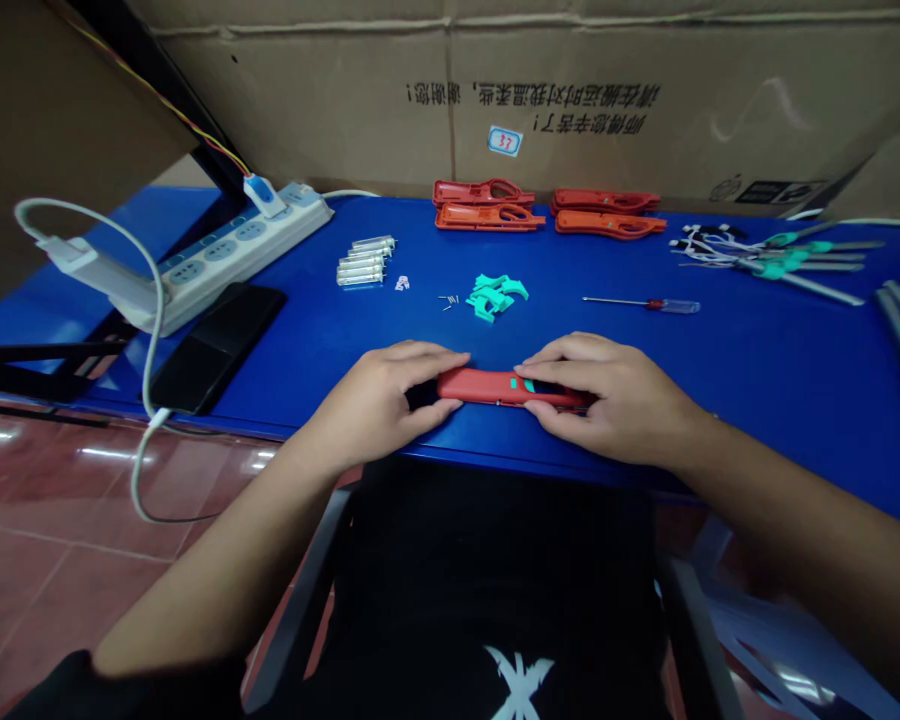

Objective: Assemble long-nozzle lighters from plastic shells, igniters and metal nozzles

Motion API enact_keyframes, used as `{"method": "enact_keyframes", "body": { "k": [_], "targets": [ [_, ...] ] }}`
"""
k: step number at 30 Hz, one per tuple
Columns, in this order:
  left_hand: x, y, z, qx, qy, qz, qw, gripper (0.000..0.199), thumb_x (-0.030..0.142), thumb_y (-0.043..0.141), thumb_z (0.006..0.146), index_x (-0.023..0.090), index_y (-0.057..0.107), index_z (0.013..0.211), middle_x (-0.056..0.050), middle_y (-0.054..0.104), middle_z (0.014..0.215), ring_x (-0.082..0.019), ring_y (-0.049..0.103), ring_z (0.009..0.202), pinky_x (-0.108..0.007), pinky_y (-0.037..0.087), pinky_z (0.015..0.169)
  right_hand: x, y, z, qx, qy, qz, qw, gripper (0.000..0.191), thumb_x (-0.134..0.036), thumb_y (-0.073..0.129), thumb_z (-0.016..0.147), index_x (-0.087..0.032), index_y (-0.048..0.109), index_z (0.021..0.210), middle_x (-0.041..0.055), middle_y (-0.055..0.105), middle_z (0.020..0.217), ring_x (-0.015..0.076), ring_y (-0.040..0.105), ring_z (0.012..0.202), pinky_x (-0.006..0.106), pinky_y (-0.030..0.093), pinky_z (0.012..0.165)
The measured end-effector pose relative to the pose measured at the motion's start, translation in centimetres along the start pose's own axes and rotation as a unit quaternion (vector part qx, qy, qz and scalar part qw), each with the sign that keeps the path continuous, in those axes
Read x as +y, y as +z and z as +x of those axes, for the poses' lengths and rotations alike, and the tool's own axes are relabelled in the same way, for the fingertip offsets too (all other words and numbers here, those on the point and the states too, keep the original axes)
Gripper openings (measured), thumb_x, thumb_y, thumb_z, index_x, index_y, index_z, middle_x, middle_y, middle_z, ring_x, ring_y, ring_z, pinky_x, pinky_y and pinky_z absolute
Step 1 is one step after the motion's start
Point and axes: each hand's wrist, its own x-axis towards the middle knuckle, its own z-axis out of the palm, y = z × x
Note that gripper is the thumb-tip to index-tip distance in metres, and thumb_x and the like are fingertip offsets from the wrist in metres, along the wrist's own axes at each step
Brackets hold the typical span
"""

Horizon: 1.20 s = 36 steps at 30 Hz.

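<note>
Red handheld casing [480,386] is held level close to the near edge of the worktop [765,380], about midway along it. Its left end is grasped between thumb and fingers of the left hand [375,400]; its right end is grasped likewise by the right hand [607,395].

Progress, as judged: two shells seem to be brought together on this unit, with green inserts [529,385] seated in the face. Whether the seam is fully closed, or any screw driven, cannot be told; the underside is hidden.

Left to do, apparently: four orange-red casing halves are laid in two stacks by the far edge, left stack [487,217] and right stack [607,224], not yet joined. Green plastic parts [495,297] are heaped between them and the hands, with small screws [452,299] just beside. Clear cylinders [361,268] are grouped toward the left edge; metal rods [817,284] with white wires toward the far right corner. Screwdriver [667,305] is left lying, untouched.
</note>
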Motion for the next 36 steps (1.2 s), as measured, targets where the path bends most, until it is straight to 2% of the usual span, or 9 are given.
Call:
{"method": "enact_keyframes", "body": {
  "k": [8,15,18,21,24,27,30,33,36],
  "targets": [
    [-0.1,-0.6,0.3,-0.039,0.005,-0.026,0.999,0.039,0.031,0.067,0.092,0.018,0.065,0.128,-0.009,0.068,0.125,-0.020,0.065,0.113,-0.035,0.052,0.099,0.1,-0.3,0.0,-0.031,0.019,0.018,0.999,0.031,-0.030,0.065,0.088,-0.023,0.073,0.117,0.0086,0.070,0.105,0.0219,0.066,0.092,0.038,0.054,0.081],
    [0.5,-1.6,1.2,-0.098,0.006,0.006,0.995,0.033,0.029,0.064,0.092,0.018,0.067,0.123,-0.009,0.069,0.116,-0.022,0.062,0.107,-0.037,0.049,0.096,-0.1,-0.5,0.2,-0.074,0.055,0.027,0.995,0.031,-0.029,0.067,0.086,-0.020,0.068,0.116,0.0073,0.064,0.102,0.0194,0.062,0.087,0.033,0.051,0.077],
    [0.5,-1.9,1.8,-0.130,0.009,0.015,0.991,0.031,0.029,0.066,0.090,0.019,0.067,0.120,-0.008,0.067,0.113,-0.022,0.061,0.105,-0.037,0.047,0.096,-0.2,-0.9,0.3,-0.103,0.062,0.027,0.992,0.029,-0.030,0.067,0.087,-0.022,0.067,0.115,0.0065,0.062,0.102,0.0199,0.061,0.088,0.033,0.049,0.077],
    [0.9,-1.9,2.8,-0.159,0.015,0.013,0.987,0.030,0.033,0.070,0.089,0.019,0.069,0.115,-0.007,0.067,0.110,-0.022,0.062,0.102,-0.037,0.047,0.095,-0.3,-1.2,0.5,-0.133,0.085,0.020,0.987,0.026,-0.032,0.068,0.088,-0.025,0.067,0.113,0.0052,0.062,0.102,0.0211,0.060,0.092,0.034,0.048,0.079],
    [1.5,-1.3,3.5,-0.165,0.021,-0.013,0.986,0.030,0.032,0.067,0.091,0.022,0.070,0.119,-0.005,0.068,0.106,-0.020,0.063,0.097,-0.034,0.048,0.090,-0.5,-1.2,1.0,-0.146,0.100,0.012,0.984,0.024,-0.031,0.070,0.086,-0.025,0.067,0.109,0.0044,0.063,0.102,0.0216,0.060,0.094,0.034,0.048,0.080],
    [1.7,-0.6,3.5,-0.156,0.014,-0.045,0.987,0.028,0.028,0.066,0.091,0.025,0.072,0.119,-0.004,0.067,0.103,-0.019,0.062,0.095,-0.032,0.048,0.086,-0.5,-1.2,0.9,-0.143,0.095,0.006,0.985,0.024,-0.033,0.072,0.085,-0.026,0.068,0.107,0.0043,0.065,0.102,0.0224,0.060,0.096,0.035,0.049,0.081],
    [1.2,0.1,3.1,-0.138,-0.007,-0.073,0.988,0.031,0.030,0.068,0.090,0.025,0.071,0.120,-0.004,0.066,0.100,-0.018,0.062,0.092,-0.032,0.049,0.083,-0.3,-2.1,-0.2,-0.111,0.094,-0.011,0.989,0.036,-0.041,0.074,0.082,-0.026,0.068,0.115,0.0063,0.067,0.111,0.0255,0.061,0.103,0.039,0.050,0.086],
    [0.8,0.3,2.8,-0.130,-0.015,-0.088,0.988,0.036,0.032,0.069,0.088,0.027,0.070,0.124,-0.003,0.065,0.098,-0.017,0.061,0.089,-0.030,0.050,0.079,-0.1,-3.3,-1.9,-0.065,0.126,-0.032,0.989,0.025,-0.042,0.065,0.090,-0.025,0.073,0.107,0.0068,0.069,0.107,0.0238,0.065,0.096,0.039,0.051,0.084],
    [1.0,0.0,3.0,-0.138,-0.009,-0.071,0.988,0.037,0.031,0.068,0.088,0.026,0.070,0.125,-0.003,0.064,0.096,-0.017,0.061,0.088,-0.030,0.049,0.079,0.0,-3.9,-3.0,-0.064,0.131,-0.037,0.989,0.020,-0.036,0.060,0.093,-0.025,0.076,0.097,0.0048,0.072,0.094,0.0208,0.065,0.085,0.037,0.051,0.079]
  ]
}}
